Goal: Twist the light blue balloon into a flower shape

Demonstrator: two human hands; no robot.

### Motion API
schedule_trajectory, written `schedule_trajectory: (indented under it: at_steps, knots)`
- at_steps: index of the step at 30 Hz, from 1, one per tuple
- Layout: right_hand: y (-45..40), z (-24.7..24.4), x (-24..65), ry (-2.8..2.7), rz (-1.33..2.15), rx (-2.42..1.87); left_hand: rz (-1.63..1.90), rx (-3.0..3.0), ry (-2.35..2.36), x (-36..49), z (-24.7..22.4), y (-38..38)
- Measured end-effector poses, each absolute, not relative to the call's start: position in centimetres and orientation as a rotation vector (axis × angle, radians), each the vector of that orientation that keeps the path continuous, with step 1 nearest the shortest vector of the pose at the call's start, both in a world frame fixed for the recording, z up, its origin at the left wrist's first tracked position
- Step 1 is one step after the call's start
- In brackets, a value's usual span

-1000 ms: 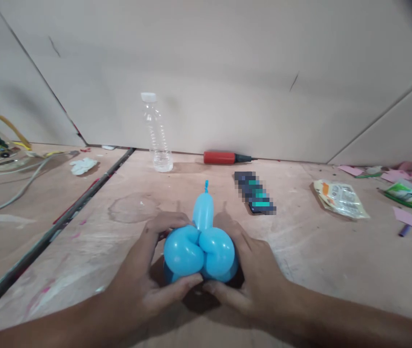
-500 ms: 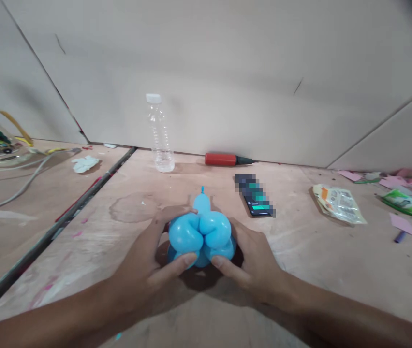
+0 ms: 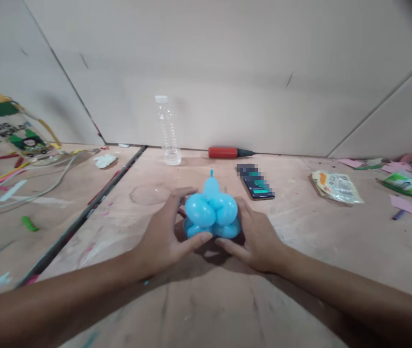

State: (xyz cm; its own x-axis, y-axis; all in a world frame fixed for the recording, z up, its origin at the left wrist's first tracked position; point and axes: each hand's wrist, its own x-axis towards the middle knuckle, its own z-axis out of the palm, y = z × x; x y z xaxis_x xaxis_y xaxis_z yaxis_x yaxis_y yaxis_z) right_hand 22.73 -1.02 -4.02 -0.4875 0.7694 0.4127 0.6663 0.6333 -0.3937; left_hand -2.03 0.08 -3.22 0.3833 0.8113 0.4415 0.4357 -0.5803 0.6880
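Note:
A light-blue twisted balloon [image 3: 200, 211] sits low in front of me, made of several round bubbles, with a longer bubble and a thin knotted tip pointing away. My left hand [image 3: 171, 227] cups its left side, thumb along the near lower edge and fingers curled behind. On the other side my right hand [image 3: 255, 232] grips it, its thumb also low at the front. Both thumb tips come close together beneath the bubbles. The fingers on the far side are partly hidden by the balloon.
Against the wall stand a clear plastic bottle [image 3: 169, 135] and a red hand pump [image 3: 223, 152]. A phone [image 3: 258, 183] lies right of the balloon; farther right are a plastic packet [image 3: 336, 187] and paper scraps. To the left, past a dark floor gap, are cables and a printed bag [image 3: 21, 128].
The view has swung left, showing more of the bag and the scraps there. My thumbs have slid lower on the balloon and nearer to each other; both hands keep hold.

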Motion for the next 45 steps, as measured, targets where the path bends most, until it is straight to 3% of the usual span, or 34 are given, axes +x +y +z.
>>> schedule_trajectory:
  at_steps: [8,20,28,40,45]
  knots:
    - [-0.5,-4.8,22.8,-2.177,0.053,-1.028,1.143,2.234,1.059,-1.7,-3.1,0.1]
    - [-1.0,-4.5,23.1,-2.139,0.072,-0.937,0.981,2.201,0.921,-1.5,-2.9,-0.2]
    - [-0.7,-4.7,23.2,-2.1,0.084,-0.725,1.187,1.478,0.835,-1.0,-3.4,0.4]
    - [-1.7,-3.8,22.8,-1.936,-0.034,-0.841,1.164,1.618,0.974,-0.9,-2.2,-0.4]
    - [-0.8,-4.1,22.6,-1.859,-0.016,-0.861,0.991,1.351,0.647,-1.1,-2.2,-0.1]
